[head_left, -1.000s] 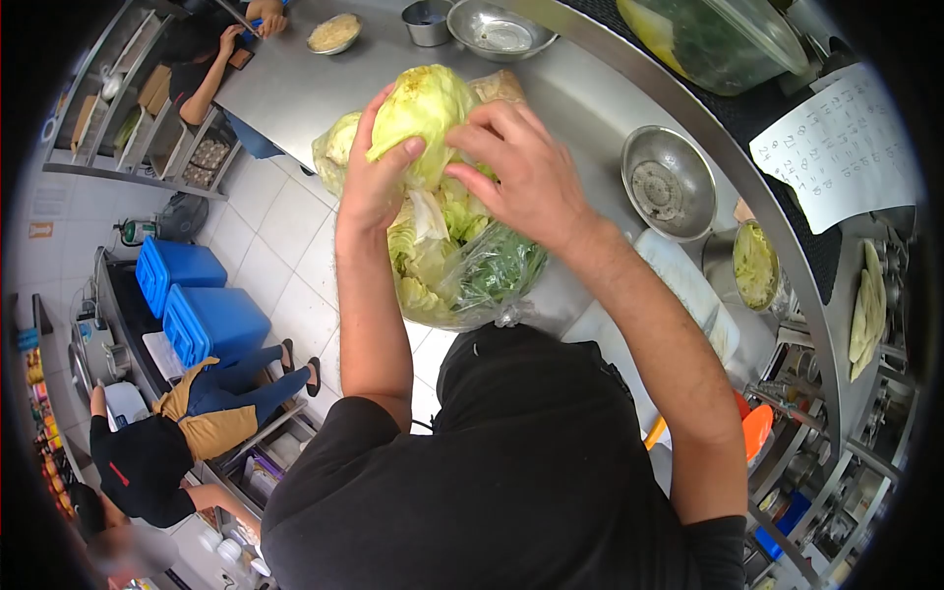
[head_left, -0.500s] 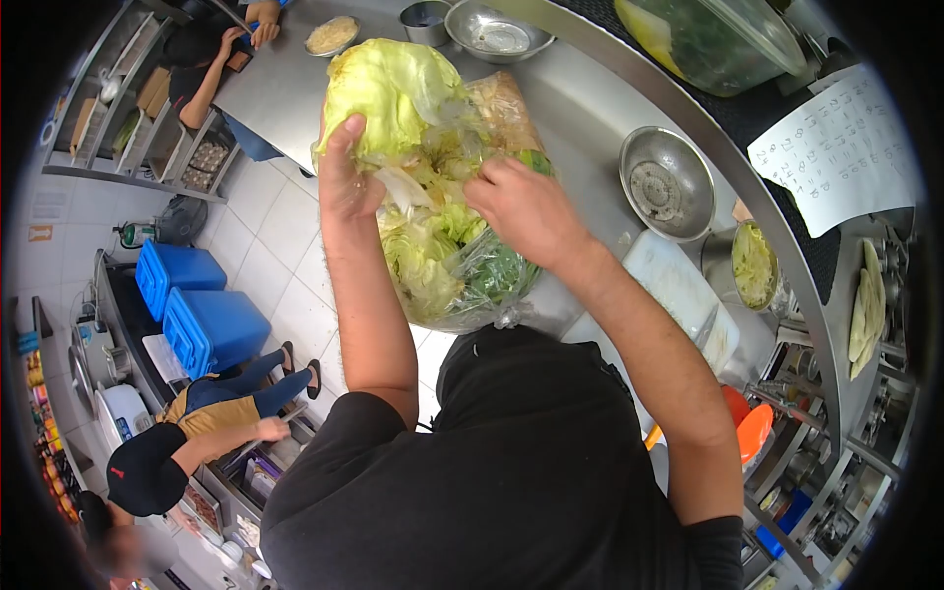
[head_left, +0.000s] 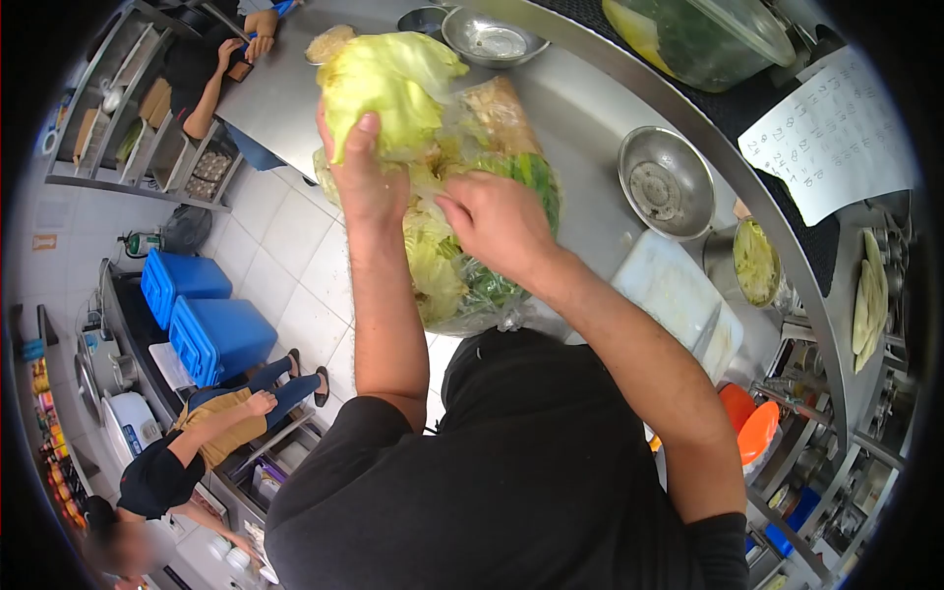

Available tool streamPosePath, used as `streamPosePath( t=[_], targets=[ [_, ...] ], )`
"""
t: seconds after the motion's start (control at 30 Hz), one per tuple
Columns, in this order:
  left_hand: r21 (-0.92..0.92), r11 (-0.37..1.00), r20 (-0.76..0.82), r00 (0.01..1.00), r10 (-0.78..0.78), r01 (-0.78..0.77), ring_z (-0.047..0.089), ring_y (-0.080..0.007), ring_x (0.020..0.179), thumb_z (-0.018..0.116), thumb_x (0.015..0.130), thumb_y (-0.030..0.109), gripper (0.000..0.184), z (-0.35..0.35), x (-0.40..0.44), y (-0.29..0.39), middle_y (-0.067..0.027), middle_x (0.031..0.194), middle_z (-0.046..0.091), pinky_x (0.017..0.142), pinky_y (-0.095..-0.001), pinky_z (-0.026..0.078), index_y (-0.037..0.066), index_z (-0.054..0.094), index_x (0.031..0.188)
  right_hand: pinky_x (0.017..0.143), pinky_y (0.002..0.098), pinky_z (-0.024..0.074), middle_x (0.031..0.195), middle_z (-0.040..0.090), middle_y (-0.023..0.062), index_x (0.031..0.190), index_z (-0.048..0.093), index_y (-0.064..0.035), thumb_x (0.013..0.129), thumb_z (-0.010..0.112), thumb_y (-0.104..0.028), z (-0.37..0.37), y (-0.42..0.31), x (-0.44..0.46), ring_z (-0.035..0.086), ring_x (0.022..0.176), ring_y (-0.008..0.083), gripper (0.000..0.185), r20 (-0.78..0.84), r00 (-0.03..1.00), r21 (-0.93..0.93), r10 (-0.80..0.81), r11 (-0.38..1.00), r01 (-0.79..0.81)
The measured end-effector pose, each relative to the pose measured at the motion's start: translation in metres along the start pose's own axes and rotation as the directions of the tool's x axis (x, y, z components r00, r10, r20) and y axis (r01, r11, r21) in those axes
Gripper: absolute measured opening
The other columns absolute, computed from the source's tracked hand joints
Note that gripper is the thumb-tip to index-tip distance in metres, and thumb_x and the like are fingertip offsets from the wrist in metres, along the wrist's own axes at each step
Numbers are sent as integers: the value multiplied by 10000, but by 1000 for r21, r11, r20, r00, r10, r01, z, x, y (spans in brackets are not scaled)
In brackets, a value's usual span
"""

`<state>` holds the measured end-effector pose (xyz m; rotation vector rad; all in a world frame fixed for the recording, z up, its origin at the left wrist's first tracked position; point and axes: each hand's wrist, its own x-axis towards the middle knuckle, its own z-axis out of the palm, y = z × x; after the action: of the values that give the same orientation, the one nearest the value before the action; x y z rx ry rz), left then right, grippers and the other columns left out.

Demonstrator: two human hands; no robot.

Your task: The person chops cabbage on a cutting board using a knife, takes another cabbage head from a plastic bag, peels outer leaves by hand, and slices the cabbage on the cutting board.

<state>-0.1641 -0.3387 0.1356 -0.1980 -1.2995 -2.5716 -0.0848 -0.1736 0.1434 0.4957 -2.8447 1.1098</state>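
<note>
My left hand grips a pale green head of lettuce from below, thumb against its side, above the steel counter. Just right of it my right hand is closed over a clear plastic bag of leafy greens; whether its curled fingers hold a leaf or the plastic is hidden. Loose lettuce leaves lie in the bag beneath both hands. Behind the right hand is a brown item inside clear plastic.
A steel bowl, a white cutting board and a pot of cut lettuce stand at right. Another steel bowl is at the back. One co-worker is upper left, another lower left beyond blue bins.
The lettuce head moved left, away from my right hand, and is now held by my left hand alone. My right hand lowered and its fingers closed. The lower-left co-worker shifted posture.
</note>
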Motion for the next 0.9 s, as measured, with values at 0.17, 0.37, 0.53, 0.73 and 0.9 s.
streamPosePath(
  t=[0.17,0.37,0.53,0.73,0.9],
  targets=[
    [-79,997,56,998,-13,17,616,-321,1354,713,949,410,750,-8,3,24,-147,1496,605,1134,-499,511,31,478,1552,818,505,576,1065,716,180,1169,702,-63,987,711,-210,4,34,-7,706,982,408,234,48,996,-148,71,987,-63],
    [-129,960,256,943,-210,249,645,-350,1313,736,919,425,813,-61,-10,10,-178,1494,598,1079,-501,573,17,455,1565,977,508,555,1254,673,206,1361,645,-49,967,757,-297,-38,6,15,679,1158,412,479,-279,960,199,12,979,45],
    [-37,944,171,933,-318,328,618,-316,1351,821,825,394,970,-51,-37,7,-180,1494,584,1069,-425,583,-8,407,1605,1141,481,488,1536,530,249,1575,496,-83,884,848,-458,-58,-13,13,577,1381,419,861,-246,954,96,-170,975,198],
    [109,878,175,860,-479,467,610,-373,1379,774,890,415,891,-55,-47,11,-217,1535,572,1152,-480,530,-19,429,1588,1156,464,480,1518,569,264,1591,463,-61,908,811,-423,-40,5,8,586,1390,404,848,-126,990,349,-69,931,109],
    [206,823,205,799,-565,529,542,-311,1423,865,850,471,1069,-41,-45,18,-179,1582,496,1153,-408,484,16,330,1655,1021,421,538,1256,734,249,1422,588,20,962,710,-343,-32,22,7,712,1183,361,598,-81,969,572,235,807,-148]
  ],
)
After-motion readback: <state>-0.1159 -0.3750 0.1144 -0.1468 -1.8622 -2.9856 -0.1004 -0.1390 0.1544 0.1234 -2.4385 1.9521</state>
